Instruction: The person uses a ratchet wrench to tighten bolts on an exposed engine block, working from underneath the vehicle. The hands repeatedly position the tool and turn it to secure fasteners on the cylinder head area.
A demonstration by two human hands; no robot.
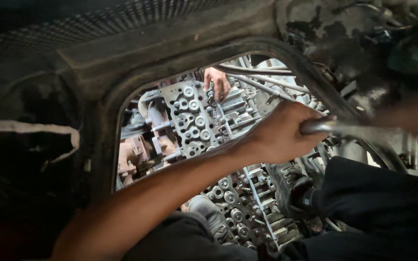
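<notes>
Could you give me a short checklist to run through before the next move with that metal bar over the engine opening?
1. Left hand closed around the metal bar: ok.
2. Right hand's hold on the bar: cannot tell, that side is blurred.
3. Another person's hand clear of the cylinder head: not ok, it rests at its far end.
4. Shoes off the engine parts: not ok, one stands on the valve gear.
5. Rim of the opening unobstructed: ok.
6. Bar's working end seated: cannot tell, it is out of sight.

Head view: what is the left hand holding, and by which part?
The left hand is closed around the near end of a shiny grey metal bar. Its far end is blurred.
</notes>
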